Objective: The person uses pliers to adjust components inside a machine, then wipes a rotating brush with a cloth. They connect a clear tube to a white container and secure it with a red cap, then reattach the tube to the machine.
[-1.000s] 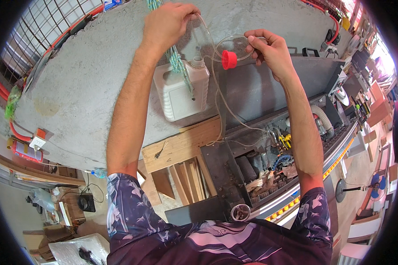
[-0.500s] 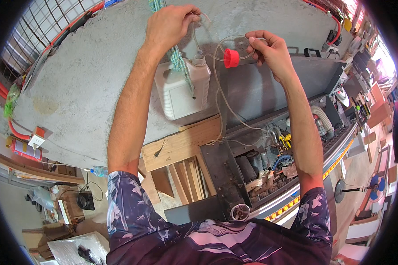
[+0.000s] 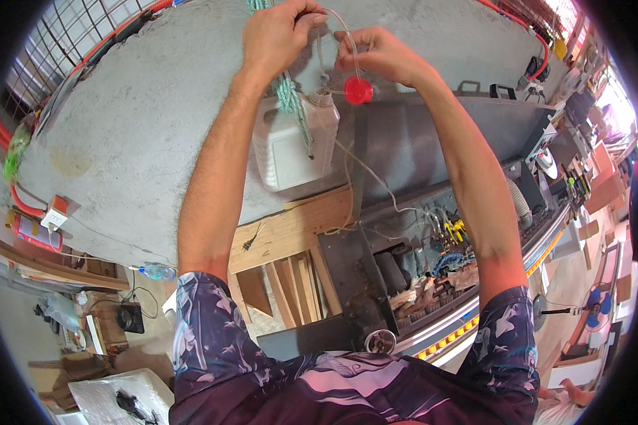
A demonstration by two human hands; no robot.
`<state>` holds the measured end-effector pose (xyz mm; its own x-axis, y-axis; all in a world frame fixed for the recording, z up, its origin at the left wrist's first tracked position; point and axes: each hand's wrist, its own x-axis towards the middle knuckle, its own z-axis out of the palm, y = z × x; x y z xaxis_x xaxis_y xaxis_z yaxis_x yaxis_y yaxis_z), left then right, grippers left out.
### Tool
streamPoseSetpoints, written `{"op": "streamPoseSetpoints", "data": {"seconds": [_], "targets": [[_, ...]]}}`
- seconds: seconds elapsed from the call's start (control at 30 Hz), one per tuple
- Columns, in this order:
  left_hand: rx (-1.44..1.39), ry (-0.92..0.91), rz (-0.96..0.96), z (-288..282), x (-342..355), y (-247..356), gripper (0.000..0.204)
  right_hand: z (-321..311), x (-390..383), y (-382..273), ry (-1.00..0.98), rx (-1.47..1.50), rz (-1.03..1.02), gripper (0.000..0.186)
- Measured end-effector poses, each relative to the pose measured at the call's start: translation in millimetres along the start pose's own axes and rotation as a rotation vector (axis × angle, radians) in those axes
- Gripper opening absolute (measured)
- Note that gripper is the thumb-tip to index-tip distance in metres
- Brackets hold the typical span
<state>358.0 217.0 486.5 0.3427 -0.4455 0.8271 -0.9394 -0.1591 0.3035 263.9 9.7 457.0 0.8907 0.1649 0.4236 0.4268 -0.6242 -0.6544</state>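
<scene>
My left hand (image 3: 282, 37) is raised at the top of the view, its fingers pinching a thin clear tube (image 3: 343, 23). A free-looking end of that tube hangs just above the neck of a white plastic jerrycan (image 3: 294, 152). Close by on the right, my right hand (image 3: 379, 57) has its fingers closed around the same tube, though the fingertips are partly hidden. Under it a red screw cap (image 3: 359, 91) hangs on the tubing. The jerrycan is against the grey wall, with a green-white rope (image 3: 286, 95) over its front.
Below stands a dark machine bed (image 3: 354, 276) with a trough of hoses and yellow fittings (image 3: 455, 230). Wooden boards (image 3: 301, 227) lie beside it. A red extinguisher-like cylinder (image 3: 34, 230) and a socket box (image 3: 55, 212) are at left; a blue fan (image 3: 600, 303) stands at right.
My right hand has moved left, close to my left hand, bringing the red cap slightly left. My left hand has risen, and the tube end has come up out of the jerrycan's neck.
</scene>
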Motion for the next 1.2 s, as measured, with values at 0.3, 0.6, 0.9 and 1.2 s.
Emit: {"op": "streamPoseSetpoints", "data": {"seconds": [0.3, 0.6, 0.9, 1.2], "targets": [[-0.045, 0.035, -0.049, 0.8, -5.3, -4.9, 0.021, 4.8, -3.3, -9.7, 0.305, 0.018, 0.181, 0.04], [-0.059, 0.062, -0.026, 2.5, -5.1, -8.2, 0.021, 21.1, 5.6, 30.8, 0.198, 0.016, 0.211, 0.07], [-0.153, 0.04, -0.08, 2.0, -7.4, -6.6, 0.021, 21.3, 0.4, 21.5, 0.24, 0.039, 0.268, 0.07], [-0.092, 0.047, -0.045, 0.3, -6.9, -6.7, 0.02, 16.9, 1.8, 7.2, 0.215, 0.117, 0.247, 0.066]]}}
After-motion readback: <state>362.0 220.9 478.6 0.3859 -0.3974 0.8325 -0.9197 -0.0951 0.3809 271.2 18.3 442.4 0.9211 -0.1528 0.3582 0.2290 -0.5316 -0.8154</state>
